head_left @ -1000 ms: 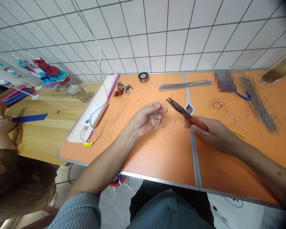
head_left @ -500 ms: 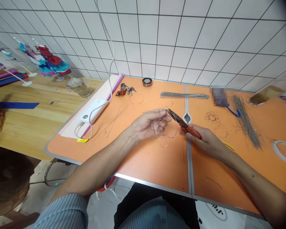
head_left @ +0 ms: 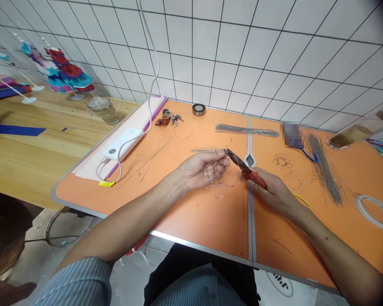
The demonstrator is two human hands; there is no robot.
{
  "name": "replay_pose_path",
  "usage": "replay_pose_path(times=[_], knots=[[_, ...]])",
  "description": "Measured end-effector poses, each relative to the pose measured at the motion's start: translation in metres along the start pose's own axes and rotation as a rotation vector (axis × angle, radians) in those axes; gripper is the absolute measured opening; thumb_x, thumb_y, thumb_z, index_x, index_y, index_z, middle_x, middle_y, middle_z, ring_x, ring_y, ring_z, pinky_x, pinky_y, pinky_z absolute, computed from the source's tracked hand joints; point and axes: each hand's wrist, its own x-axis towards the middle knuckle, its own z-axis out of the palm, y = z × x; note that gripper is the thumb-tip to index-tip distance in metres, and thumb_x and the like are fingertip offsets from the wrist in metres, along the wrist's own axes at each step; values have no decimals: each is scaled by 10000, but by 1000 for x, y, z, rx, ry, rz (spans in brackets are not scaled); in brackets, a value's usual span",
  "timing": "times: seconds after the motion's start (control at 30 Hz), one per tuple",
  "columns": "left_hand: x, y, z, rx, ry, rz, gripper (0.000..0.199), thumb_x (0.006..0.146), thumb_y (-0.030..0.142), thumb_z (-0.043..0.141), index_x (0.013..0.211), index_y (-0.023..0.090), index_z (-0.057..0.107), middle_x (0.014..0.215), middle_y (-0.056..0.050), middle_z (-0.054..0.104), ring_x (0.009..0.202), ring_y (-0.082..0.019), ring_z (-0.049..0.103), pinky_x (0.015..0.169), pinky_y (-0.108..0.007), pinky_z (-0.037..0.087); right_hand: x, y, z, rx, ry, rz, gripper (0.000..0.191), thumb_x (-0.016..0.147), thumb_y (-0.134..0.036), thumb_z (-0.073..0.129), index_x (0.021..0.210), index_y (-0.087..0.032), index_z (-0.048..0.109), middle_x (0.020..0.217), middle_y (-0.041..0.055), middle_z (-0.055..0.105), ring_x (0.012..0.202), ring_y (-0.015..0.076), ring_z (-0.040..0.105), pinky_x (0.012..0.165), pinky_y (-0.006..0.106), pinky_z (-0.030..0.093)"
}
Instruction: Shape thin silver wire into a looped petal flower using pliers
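A thin wire ring (head_left: 238, 172) with several small wire loops hangs from my left hand (head_left: 207, 168), its top pinched between thumb and forefinger. My right hand (head_left: 270, 187) is wrapped round the red handles of a pair of pliers (head_left: 245, 167). The dark jaws of the pliers meet the wire right at my left fingertips; whether they are closed on it I cannot tell. Close by, the orange table (head_left: 191, 225) bears a loose curl of wire under the ring and a few straight wires behind my left hand.
Bundles of straight wire (head_left: 247, 130) lie at the back and right, near wire flower shapes (head_left: 282, 161). A tape roll (head_left: 198, 109), keys (head_left: 175, 119) and a white power strip (head_left: 123, 144) with a cable stand behind. At left are a glass jar (head_left: 104, 110) and a blue strip (head_left: 15, 129).
The view has shifted slightly. My hands stay together at the wire ring, with the pliers' jaws at much the same spot by my left fingertips.
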Motion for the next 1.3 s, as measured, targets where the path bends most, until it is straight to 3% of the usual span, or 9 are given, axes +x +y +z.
replay_pose_path(times=[0.27, 0.57, 0.8, 0.97, 1.3], knots=[[-1, -3, 3, -36, 3, 16, 324, 1063, 50, 523, 788, 79, 693, 695, -82, 694, 482, -75, 598, 475, -145, 493, 0, -1, 3, 6, 2, -17, 312, 1152, -512, 496, 1143, -264, 686, 1042, 56, 742, 915, 231, 700, 831, 347, 547], [2, -5, -7, -44, -67, 21, 165, 992, 63, 681, 834, 96, 715, 738, -76, 717, 529, -78, 625, 504, -143, 518, -2, 1, 4, 5, -12, 12, 321, 1148, -520, 497, 1104, -261, 681, 1026, 70, 732, 920, 250, 696, 813, 361, 556], [0, -4, 1, -40, 16, 4, 229, 1011, 50, 646, 793, 99, 695, 696, -69, 706, 478, -62, 587, 483, -128, 502, -3, 3, 4, 35, -46, 17, 302, 1152, -493, 497, 1205, -273, 697, 1153, 66, 771, 1039, 256, 737, 902, 370, 558], [-2, -5, 6, -47, 39, 20, 341, 1066, 52, 534, 762, 91, 685, 669, -70, 686, 462, -63, 582, 474, -129, 506, -3, 4, 4, 8, -28, -11, 287, 1155, -487, 494, 1153, -262, 671, 1055, 67, 731, 943, 245, 701, 843, 359, 551], [0, -6, 2, -3, -6, 70, 274, 1012, 58, 634, 745, 106, 668, 689, -68, 698, 483, -64, 599, 482, -129, 495, -4, 1, 4, -22, -6, -28, 297, 1158, -488, 490, 1192, -277, 695, 1026, 62, 720, 898, 238, 681, 827, 358, 556]])
